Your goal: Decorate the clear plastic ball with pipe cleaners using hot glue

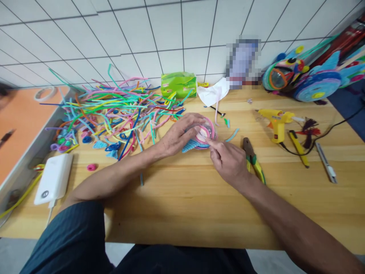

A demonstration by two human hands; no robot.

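Observation:
A round pink and blue pipe-cleaner disc (209,129) lies on the wooden table (182,198) near its middle, with a ribbed light-blue fin sticking out at its lower left. My left hand (178,137) rests on top of the disc, fingers stretched flat and pressing it down. My right hand (228,160) is curled beside the disc's right edge, its index finger pointing at and touching the disc's centre; nothing shows in its grip.
A heap of coloured pipe cleaners (119,110) covers the back left. Pliers (252,158) lie by my right wrist. A yellow glue gun (276,121), a cutter (326,163), a white power bank (54,179), a green tissue pack (178,84) and finished colourful crafts (310,76) stand around.

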